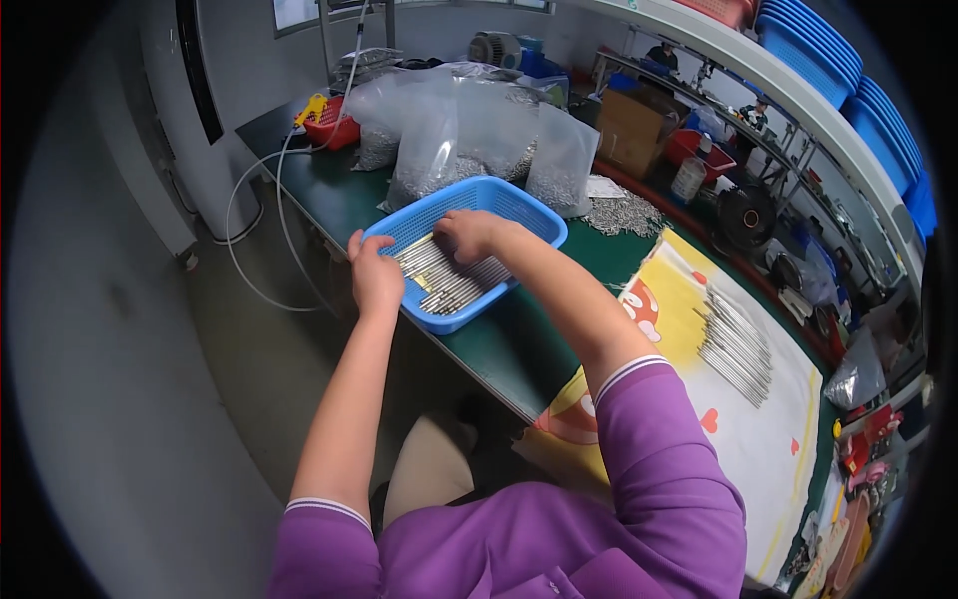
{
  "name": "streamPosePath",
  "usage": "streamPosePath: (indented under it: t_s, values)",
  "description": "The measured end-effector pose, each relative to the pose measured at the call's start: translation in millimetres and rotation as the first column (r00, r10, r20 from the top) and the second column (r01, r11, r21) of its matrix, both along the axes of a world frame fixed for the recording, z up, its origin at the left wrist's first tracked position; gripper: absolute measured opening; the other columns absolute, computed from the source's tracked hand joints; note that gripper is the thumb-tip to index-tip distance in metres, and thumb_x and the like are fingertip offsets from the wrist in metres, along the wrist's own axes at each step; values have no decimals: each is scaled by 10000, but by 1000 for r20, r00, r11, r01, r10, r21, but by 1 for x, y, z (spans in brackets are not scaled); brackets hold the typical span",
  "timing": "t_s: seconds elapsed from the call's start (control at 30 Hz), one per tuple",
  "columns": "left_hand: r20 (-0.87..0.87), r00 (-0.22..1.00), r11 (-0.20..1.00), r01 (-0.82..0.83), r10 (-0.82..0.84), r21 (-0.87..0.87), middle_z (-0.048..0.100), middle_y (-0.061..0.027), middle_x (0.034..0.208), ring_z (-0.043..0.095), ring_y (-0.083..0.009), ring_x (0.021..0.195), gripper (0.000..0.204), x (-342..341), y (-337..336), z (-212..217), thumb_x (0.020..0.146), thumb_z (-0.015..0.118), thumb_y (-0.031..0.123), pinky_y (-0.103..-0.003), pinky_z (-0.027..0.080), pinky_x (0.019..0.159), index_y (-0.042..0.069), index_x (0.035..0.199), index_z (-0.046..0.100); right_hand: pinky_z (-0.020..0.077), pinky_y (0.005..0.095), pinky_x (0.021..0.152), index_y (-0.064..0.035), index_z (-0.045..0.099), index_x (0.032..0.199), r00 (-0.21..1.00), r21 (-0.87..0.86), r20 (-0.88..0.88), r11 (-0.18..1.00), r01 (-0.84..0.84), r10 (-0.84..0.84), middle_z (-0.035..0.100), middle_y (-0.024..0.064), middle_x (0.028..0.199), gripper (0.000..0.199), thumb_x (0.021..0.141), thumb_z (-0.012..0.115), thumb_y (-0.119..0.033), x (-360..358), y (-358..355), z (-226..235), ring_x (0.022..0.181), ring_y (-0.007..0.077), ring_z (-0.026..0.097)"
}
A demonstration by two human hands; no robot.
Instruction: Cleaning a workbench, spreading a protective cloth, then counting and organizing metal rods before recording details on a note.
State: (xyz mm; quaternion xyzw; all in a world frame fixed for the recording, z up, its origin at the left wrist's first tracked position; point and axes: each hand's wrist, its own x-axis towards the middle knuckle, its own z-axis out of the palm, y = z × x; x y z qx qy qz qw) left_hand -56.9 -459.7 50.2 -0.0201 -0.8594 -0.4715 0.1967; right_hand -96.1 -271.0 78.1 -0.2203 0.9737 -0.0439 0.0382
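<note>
A blue plastic basket [454, 321] stands at the table's near-left edge with many thin metal rods [449, 290] lying side by side in it. My left hand [377, 280] is at the basket's left rim, its thumb and a finger straddling the edge. Inside the basket, my right hand [471, 236] is bent down with curled fingers at the far ends of the rods; its fingertips are partly hidden. Another bundle of metal rods [735, 347] is spread on a white and yellow printed cloth [689, 290] to the right.
Clear plastic bags [427, 140] of small metal parts stand behind the basket, beside a loose pile of parts [624, 212]. A yellow air gun [311, 110] with its hose lies at a red basket [334, 128]. A shelf with stacked blue baskets [813, 50] runs along the right.
</note>
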Motion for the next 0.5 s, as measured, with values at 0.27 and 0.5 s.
streamPosePath:
  t_s: [0.27,0.5]
  values:
    - [11,1000,1000,-10,10,4,350,-128,1401,491,-340,1155,234,2,-6,1,799,438,0,-384,414,936,80,947,600,422,383,942,-95,597,1085,979,130,200,990,-54,28,548,120,1173,463,650,649,-244,-21,-6,9,1116,299,513]
    - [-3,1000,1000,8,-8,24,368,-126,1391,489,-337,1156,229,-2,-4,2,791,453,2,-386,429,911,86,947,598,394,384,974,-111,441,1308,884,302,466,933,-195,34,449,130,1318,807,585,738,-312,-5,19,23,1204,289,454]
